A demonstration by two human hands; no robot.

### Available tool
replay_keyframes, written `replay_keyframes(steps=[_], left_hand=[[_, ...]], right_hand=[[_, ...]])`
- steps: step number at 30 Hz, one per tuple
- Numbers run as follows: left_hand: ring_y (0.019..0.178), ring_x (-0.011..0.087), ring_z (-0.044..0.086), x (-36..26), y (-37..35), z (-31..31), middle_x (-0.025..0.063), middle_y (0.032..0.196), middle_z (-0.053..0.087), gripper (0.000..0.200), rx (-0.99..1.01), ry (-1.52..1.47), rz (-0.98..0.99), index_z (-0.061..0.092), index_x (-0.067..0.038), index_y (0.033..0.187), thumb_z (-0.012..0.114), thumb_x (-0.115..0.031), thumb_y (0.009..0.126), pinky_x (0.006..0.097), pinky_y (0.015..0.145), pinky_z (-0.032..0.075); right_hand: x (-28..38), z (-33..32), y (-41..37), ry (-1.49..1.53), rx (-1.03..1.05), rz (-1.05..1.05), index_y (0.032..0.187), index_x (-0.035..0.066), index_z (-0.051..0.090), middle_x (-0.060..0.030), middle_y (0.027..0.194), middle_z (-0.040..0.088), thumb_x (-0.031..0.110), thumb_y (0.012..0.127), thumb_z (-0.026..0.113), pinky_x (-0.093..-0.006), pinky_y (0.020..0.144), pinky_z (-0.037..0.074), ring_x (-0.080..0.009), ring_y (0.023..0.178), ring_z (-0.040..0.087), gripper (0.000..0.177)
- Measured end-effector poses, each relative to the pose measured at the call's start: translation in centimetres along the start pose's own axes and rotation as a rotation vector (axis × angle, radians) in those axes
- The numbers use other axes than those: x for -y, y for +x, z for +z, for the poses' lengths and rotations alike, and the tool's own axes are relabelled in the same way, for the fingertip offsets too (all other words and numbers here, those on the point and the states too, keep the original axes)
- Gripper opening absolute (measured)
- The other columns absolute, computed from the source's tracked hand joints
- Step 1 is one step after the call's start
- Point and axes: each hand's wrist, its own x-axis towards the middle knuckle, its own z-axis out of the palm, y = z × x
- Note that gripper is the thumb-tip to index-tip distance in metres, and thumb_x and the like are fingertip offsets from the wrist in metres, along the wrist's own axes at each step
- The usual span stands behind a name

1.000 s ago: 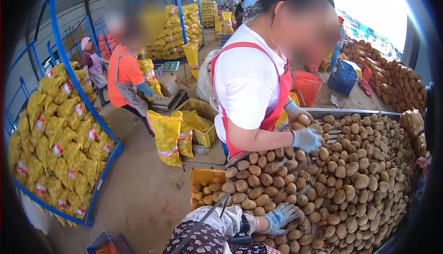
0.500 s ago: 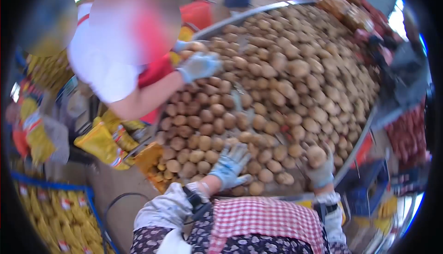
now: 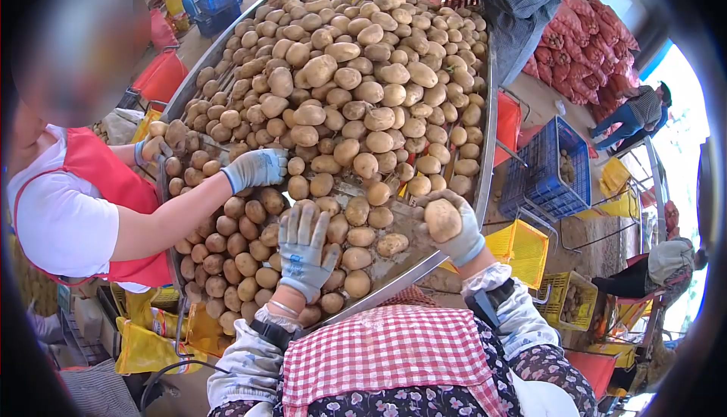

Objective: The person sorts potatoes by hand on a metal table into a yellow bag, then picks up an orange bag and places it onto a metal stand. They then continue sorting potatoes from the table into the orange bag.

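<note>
My right hand (image 3: 463, 237), in a grey-blue work glove, holds a large tan potato (image 3: 442, 221) at the right edge of the sorting table (image 3: 401, 287). My left hand (image 3: 303, 254), gloved the same way, lies with fingers stretched out over potatoes at the near left. Its palm hides those beneath it. Reddish-brown potatoes (image 3: 241, 244) sit packed together to its left. Between my hands lie several loose potatoes (image 3: 360, 237) on the metal surface. A large heap of potatoes (image 3: 356, 76) covers the far part.
At the left, a co-worker in a red apron (image 3: 98, 182) rests a gloved hand (image 3: 256, 169) on the potatoes. Blue crates (image 3: 541, 167), a yellow crate (image 3: 519, 249) and red mesh sacks (image 3: 587, 46) stand to the right. Yellow bags (image 3: 148, 345) hang at the near left.
My view has turned right, so the table and co-worker appear shifted left. My right hand still holds a potato, now raised clear of the surface. My left hand remains spread over the potatoes.
</note>
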Motion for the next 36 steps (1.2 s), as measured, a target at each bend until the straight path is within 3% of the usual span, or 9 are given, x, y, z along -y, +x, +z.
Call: replay_keyframes(steps=[5,10,13,16,23,25,29,33,36], left_hand=[[0.141,0.0339,0.018,0.8,1.1,1.0,0.0153,0.152,0.023,0.069,0.185,0.181,-0.016,0.038,-0.012,0.141,0.062,-0.036,0.08,0.0488,0.115,0.012],[0.113,0.0386,0.05,0.5,4.8,0.7,0.0171,0.131,0.049,0.058,0.03,0.073,-0.09,0.048,-0.008,0.131,0.065,-0.026,0.079,0.0489,0.098,0.039],[0.116,0.038,0.048,-0.2,10.3,0.7,0.0175,0.133,0.047,0.061,-0.058,0.033,0.049,0.045,-0.007,0.134,0.064,-0.024,0.079,0.0477,0.1,0.038],[0.116,0.0382,0.048,-0.2,14.9,4.7,0.0177,0.135,0.044,0.064,-0.109,-0.013,-0.016,0.041,-0.011,0.137,0.064,-0.023,0.078,0.0468,0.101,0.038],[0.107,0.0365,0.053,-2.4,18.1,4.5,0.0152,0.123,0.049,0.07,0.493,0.31,-0.286,0.038,-0.022,0.139,0.066,-0.018,0.075,0.0465,0.089,0.046],[0.104,0.0352,0.054,-1.1,18.5,5.6,0.0135,0.115,0.053,0.067,0.396,0.375,-0.239,0.041,-0.022,0.135,0.067,-0.019,0.074,0.0473,0.086,0.046],[0.108,0.0279,0.056,-0.3,17.6,3.6,0.014,0.118,0.055,0.063,0.283,-0.022,-0.284,0.045,-0.015,0.131,0.072,-0.014,0.074,0.0384,0.09,0.048],[0.11,0.0156,0.053,-2.5,14.7,1.8,0.0071,0.123,0.05,0.072,0.093,-1.496,-0.514,0.038,-0.004,0.137,0.077,-0.016,0.078,0.0264,0.091,0.048],[0.121,0.0213,0.045,-7.0,14.3,1.6,0.0121,0.132,0.045,0.077,0.121,-1.494,-0.37,0.03,-0.004,0.143,0.072,-0.027,0.083,0.0349,0.101,0.04]], right_hand=[[8.0,-9.2,-4.9,-0.221,-0.233,-0.328,0.095,0.005,0.059,-0.0151,0.092,0.063,0.027,0.09,0.05,-0.0406,0.053,0.058,-0.0302,0.079,0.065,0.025],[13.8,-25.2,-10.9,-0.33,-0.609,-0.253,0.089,0.01,0.058,-0.0091,0.084,0.063,0.033,0.088,0.055,-0.0384,0.062,0.055,-0.0237,0.071,0.063,0.023],[13.1,-30.7,-11.7,-1.778,-1.164,-0.335,0.13,0.003,0.047,-0.0177,0.131,0.05,0.022,0.091,0.052,-0.0371,0.097,0.044,-0.029,0.119,0.051,0.044],[12.1,-25.5,-9.2,-1.369,-0.911,-0.291,0.143,0.002,0.031,-0.0182,0.144,0.037,0.013,0.089,0.053,-0.0369,0.111,0.027,-0.0298,0.134,0.036,0.059],[12.4,-16.6,-5.5,-1.8,-0.493,-0.543,0.134,0.002,0.045,-0.0174,0.132,0.051,0.005,0.085,0.054,-0.0377,0.105,0.035,-0.0305,0.123,0.047,0.05],[12.0,-15.7,-4.2,-1.75,-0.401,-0.557,0.133,-0.001,0.046,-0.0148,0.129,0.053,0.005,0.09,0.051,-0.0339,0.104,0.036,-0.0242,0.121,0.05,0.044],[11.0,-10.4,-1.9,-1.469,-0.211,-0.461,0.128,-0.001,0.051,-0.0118,0.115,0.062,0.01,0.094,0.049,-0.0313,0.094,0.046,-0.0192,0.105,0.059,0.036],[9.8,-4.0,0.4,-0.854,0.127,-0.057,0.128,0.002,0.05,-0.0107,0.117,0.061,0.022,0.095,0.053,-0.031,0.09,0.047,-0.0174,0.102,0.06,0.039],[6.9,1.4,2.5,-0.569,0.244,0.128,0.135,0.003,0.043,-0.0096,0.122,0.057,0.03,0.093,0.056,-0.0328,0.091,0.047,-0.0192,0.104,0.059,0.051]])
